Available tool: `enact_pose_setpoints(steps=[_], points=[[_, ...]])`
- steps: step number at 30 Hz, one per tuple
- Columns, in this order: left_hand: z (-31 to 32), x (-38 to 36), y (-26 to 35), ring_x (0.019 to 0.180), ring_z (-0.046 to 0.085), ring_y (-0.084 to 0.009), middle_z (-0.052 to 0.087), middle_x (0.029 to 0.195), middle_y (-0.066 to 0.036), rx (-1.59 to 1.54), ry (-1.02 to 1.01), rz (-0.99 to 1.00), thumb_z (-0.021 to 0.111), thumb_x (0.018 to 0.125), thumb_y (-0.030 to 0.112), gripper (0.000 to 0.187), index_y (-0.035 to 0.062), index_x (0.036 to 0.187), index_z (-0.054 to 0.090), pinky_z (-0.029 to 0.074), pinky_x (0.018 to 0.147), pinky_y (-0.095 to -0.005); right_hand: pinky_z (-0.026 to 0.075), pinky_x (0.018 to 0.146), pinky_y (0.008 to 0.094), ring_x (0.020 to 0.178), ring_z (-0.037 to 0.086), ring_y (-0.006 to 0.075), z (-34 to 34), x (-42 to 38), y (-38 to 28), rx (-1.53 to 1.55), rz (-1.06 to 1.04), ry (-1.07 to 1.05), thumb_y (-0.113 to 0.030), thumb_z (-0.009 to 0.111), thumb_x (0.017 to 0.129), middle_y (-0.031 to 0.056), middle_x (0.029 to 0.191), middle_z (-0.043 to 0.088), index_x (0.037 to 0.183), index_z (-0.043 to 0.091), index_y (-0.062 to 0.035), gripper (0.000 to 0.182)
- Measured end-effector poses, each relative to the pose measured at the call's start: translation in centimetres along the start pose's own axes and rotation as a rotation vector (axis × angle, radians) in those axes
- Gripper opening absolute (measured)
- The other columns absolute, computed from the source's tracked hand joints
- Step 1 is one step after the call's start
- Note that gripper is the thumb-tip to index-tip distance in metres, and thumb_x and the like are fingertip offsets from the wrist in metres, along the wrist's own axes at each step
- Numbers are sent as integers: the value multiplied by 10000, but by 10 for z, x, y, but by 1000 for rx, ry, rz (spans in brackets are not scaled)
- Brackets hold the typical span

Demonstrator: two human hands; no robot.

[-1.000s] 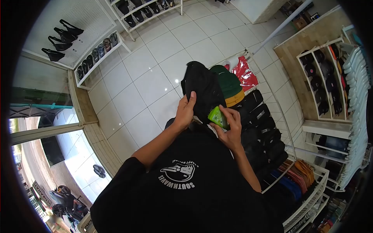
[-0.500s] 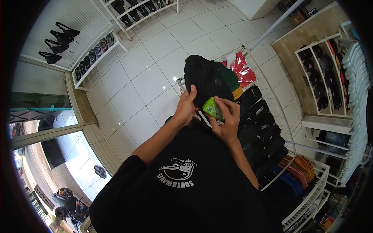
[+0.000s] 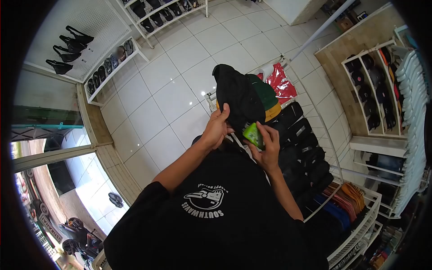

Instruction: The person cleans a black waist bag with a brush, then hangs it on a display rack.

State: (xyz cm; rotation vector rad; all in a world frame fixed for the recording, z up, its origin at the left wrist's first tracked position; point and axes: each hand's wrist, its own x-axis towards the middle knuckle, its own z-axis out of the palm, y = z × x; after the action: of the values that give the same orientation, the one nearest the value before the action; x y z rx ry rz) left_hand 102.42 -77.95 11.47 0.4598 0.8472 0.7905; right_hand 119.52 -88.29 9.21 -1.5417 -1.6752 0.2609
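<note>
A black cap [image 3: 238, 96] is gripped at its near left edge by my left hand [image 3: 217, 128], the thumb laid over the fabric. My right hand [image 3: 266, 146] has its fingers closed around a small bright green brush [image 3: 253, 135]. The brush's bristles are at the cap's lower edge. Behind the black cap, a green cap with a yellow brim [image 3: 270, 103] sits on the white wire rack, partly covered.
Rows of black caps [image 3: 306, 144] fill the rack to the right, beside a red plastic-wrapped package [image 3: 281, 83]. Sandals line a white shelf [image 3: 112, 67] at upper left. Hanging clothes [image 3: 348, 202] and pale hangers [image 3: 411, 112] stand at right.
My right hand and the green brush have shifted slightly right and down, and the brush has turned. The black cap has tilted a little, uncovering more of the yellow brim.
</note>
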Motion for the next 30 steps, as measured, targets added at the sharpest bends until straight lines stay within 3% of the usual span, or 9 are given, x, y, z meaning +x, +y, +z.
enact_pose_setpoints(steps=[3, 7, 9, 13, 17, 19, 22, 27, 30], points=[[-50, 32, -48, 814, 679, -139, 662, 998, -21, 227, -70, -103, 474, 1061, 496, 446, 72, 1173, 555, 575, 677, -294, 505, 883, 406, 1021, 601, 317, 0, 0, -2, 1, 22, -10, -149, 858, 732, 148, 1139, 619, 1338, 638, -49, 652], [-18, 15, -31, 763, 646, -75, 643, 911, 9, 146, -112, -45, 459, 1062, 523, 461, 79, 1096, 583, 500, 595, -245, 494, 895, 404, 1016, 597, 320, 8, 38, -26, -51, -88, 39, -168, 851, 737, 129, 1154, 620, 1341, 639, -64, 648], [-26, 20, -18, 761, 674, -131, 671, 963, -30, 153, -84, 24, 482, 1053, 512, 446, 87, 1151, 577, 559, 621, -281, 495, 906, 404, 1029, 598, 319, -1, 26, -10, -17, -63, 35, -162, 853, 743, 133, 1160, 618, 1340, 636, -57, 644], [-25, 21, -21, 739, 671, -115, 693, 947, -26, 258, -45, 25, 466, 1062, 509, 463, 73, 1163, 586, 546, 608, -273, 494, 927, 397, 1032, 605, 313, -7, 1, 17, -31, 110, 134, -147, 863, 742, 138, 1163, 622, 1336, 634, -37, 646], [-22, 19, -17, 731, 602, -65, 656, 949, 28, 456, -109, 44, 446, 1079, 497, 441, 95, 1116, 624, 494, 606, -246, 497, 909, 410, 1035, 610, 334, -9, 34, -14, -20, -118, 55, -198, 865, 756, 155, 1152, 619, 1346, 626, -29, 659], [-20, 14, -21, 756, 570, -44, 625, 907, 31, 594, -280, 190, 438, 1095, 449, 424, 65, 1120, 617, 490, 627, -252, 496, 895, 410, 1026, 610, 337, -7, 53, -10, -100, -175, 29, -221, 851, 776, 163, 1134, 620, 1355, 624, -33, 650], [-25, 23, -33, 781, 565, -49, 624, 921, 32, 549, -300, 213, 446, 1104, 386, 393, 33, 1166, 609, 486, 687, -243, 497, 887, 404, 1010, 611, 326, 3, 79, 15, -55, 123, 233, -233, 841, 793, 159, 1119, 621, 1368, 626, -53, 639], [-21, 13, -26, 865, 589, -67, 647, 993, 10, 511, -281, 215, 475, 1102, 334, 386, -5, 1238, 600, 497, 790, -240, 499, 889, 409, 1018, 607, 325, -21, 83, -20, 17, -111, -12, -249, 849, 786, 137, 1130, 627, 1363, 640, -81, 636], [-16, 10, -22, 957, 583, -69, 646, 1063, 5, 428, -314, 253, 496, 1096, 325, 397, -3, 1302, 585, 493, 844, -236, 498, 895, 421, 1031, 612, 340, -16, 93, 9, -103, 60, 99, -251, 839, 800, 158, 1123, 625, 1351, 638, -65, 615]])
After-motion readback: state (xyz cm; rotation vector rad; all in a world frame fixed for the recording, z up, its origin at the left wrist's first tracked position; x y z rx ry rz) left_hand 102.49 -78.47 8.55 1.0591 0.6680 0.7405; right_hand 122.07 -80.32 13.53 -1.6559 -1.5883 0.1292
